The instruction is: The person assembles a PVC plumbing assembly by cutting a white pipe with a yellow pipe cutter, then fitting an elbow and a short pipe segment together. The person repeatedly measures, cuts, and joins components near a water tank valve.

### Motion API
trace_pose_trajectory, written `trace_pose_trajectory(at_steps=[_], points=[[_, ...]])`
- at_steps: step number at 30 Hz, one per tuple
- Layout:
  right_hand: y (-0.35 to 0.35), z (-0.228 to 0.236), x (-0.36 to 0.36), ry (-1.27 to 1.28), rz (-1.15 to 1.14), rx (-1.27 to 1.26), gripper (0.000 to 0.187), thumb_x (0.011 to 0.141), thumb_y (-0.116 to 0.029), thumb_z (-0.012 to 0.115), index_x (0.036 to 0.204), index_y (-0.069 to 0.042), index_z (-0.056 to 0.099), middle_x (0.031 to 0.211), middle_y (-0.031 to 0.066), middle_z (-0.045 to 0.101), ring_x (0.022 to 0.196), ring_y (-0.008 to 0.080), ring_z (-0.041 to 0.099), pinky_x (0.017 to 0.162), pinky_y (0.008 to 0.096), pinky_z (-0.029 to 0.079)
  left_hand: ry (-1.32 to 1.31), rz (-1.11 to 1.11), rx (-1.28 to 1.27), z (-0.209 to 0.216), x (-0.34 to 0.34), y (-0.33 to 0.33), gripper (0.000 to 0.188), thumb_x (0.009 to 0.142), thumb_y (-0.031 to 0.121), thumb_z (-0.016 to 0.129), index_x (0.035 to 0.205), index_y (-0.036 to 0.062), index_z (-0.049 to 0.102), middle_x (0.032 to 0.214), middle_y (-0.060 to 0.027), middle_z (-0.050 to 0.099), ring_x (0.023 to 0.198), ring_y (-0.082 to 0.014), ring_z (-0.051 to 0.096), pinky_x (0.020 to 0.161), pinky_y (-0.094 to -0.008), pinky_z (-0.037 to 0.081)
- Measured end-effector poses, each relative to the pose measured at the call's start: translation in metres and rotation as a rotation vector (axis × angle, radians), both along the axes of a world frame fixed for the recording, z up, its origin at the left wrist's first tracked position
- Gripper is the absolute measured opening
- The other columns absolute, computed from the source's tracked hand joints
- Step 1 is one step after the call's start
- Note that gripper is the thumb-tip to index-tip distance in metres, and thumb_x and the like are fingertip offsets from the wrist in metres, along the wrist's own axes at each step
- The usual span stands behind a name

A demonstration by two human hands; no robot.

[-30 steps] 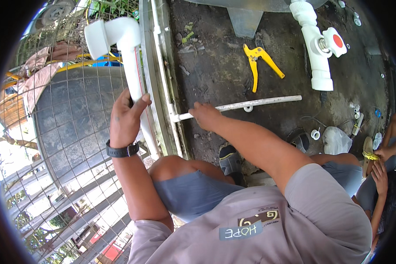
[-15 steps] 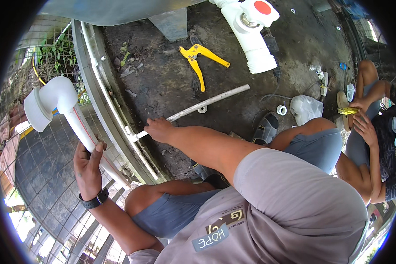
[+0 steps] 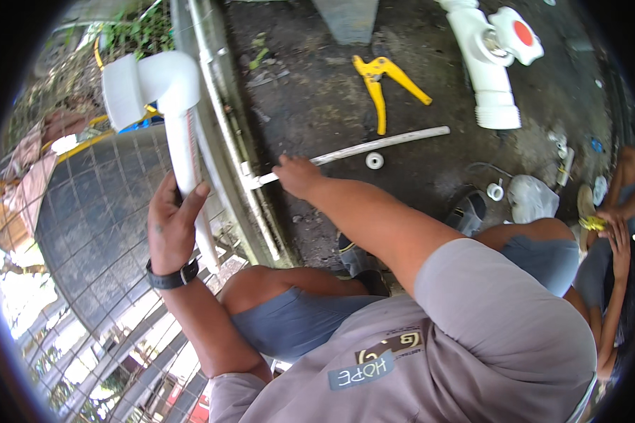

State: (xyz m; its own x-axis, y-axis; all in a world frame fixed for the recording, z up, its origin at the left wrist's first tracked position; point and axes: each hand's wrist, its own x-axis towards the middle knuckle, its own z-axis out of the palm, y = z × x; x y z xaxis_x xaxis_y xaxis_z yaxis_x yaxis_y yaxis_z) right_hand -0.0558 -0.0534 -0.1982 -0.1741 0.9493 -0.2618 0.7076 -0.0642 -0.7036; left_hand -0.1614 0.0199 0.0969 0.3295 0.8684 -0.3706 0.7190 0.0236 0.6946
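My left hand (image 3: 173, 224) is closed round a white plastic pipe (image 3: 181, 144) with a red line of print, held upright beside the wire mesh. A white elbow (image 3: 166, 81) with a wide open socket tops that pipe. My right hand (image 3: 298, 175) grips a thinner, dirty white pipe (image 3: 388, 144) near its left end. There the pipe meets a tee (image 3: 250, 178) on a long white pipe (image 3: 215, 92) along the low curb. Yellow pipe cutters (image 3: 382, 84) lie with handles spread on the ground beyond my right hand.
A white valve (image 3: 488, 70) with a red-capped handle is at the upper right. A small white ring (image 3: 375, 161) lies beside the thin pipe. Farther right are a plastic bag (image 3: 533, 199), small fittings (image 3: 495, 190) and another person's hands (image 3: 610, 222) by something yellow. Wire mesh (image 3: 106, 233) runs along the left.
The whole view has shifted, so most things appear farther right. Both hands keep their grips on the two pipes. The elbow's socket has turned somewhat.
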Motion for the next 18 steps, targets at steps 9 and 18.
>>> trace_pose_trajectory(at_steps=[9,18], points=[[-0.002,0.0,0.003,-0.084,0.101,0.045,0.02,0.091,-0.015,0.052,0.101,-0.01,0.068,0.107,0.0138,0.061,0.103,0.0336,0.063,0.089,0.0474,0.048,0.026,0.142,0.145,0.007,-0.029,0.003,0.026,0.091,0.022,0.07,0.103,-0.0001,0.064,0.087,-0.0023,0.065,0.08,-0.0093,0.053,0.073,-0.0264,0.042],[-0.004,0.001,0.011,-0.095,0.056,0.194,0.02,0.088,-0.008,0.054,0.106,-0.005,0.061,0.111,0.0156,0.058,0.11,0.0328,0.057,0.091,0.0474,0.046,-0.085,0.206,0.145,0.008,-0.038,-0.001,0.033,0.096,0.023,0.064,0.116,-0.0025,0.061,0.091,-0.0056,0.067,0.088,-0.0136,0.06,0.083,-0.0285,0.045]])
